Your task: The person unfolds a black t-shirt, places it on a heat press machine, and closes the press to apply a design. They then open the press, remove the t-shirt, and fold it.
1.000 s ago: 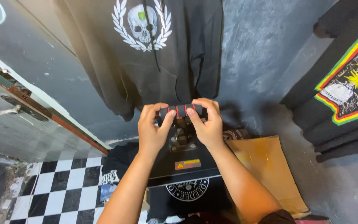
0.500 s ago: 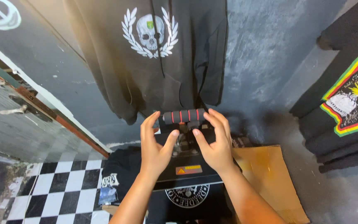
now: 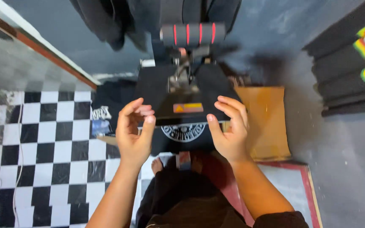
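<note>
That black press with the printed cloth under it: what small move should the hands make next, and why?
Probably take hold of the dark cloth by its front edge. Both hands, left and right, are open at the press plate's front corners, holding nothing, and the handle stands free above.

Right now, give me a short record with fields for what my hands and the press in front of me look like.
left hand: open, at the left edge of the top plate, holding nothing
right hand: open, at the right edge, holding nothing
heat press: black top plate down over a black shirt
handle: black grip with red rings, untouched
shirt: white round print showing below the plate
floor: black and white checks
</note>
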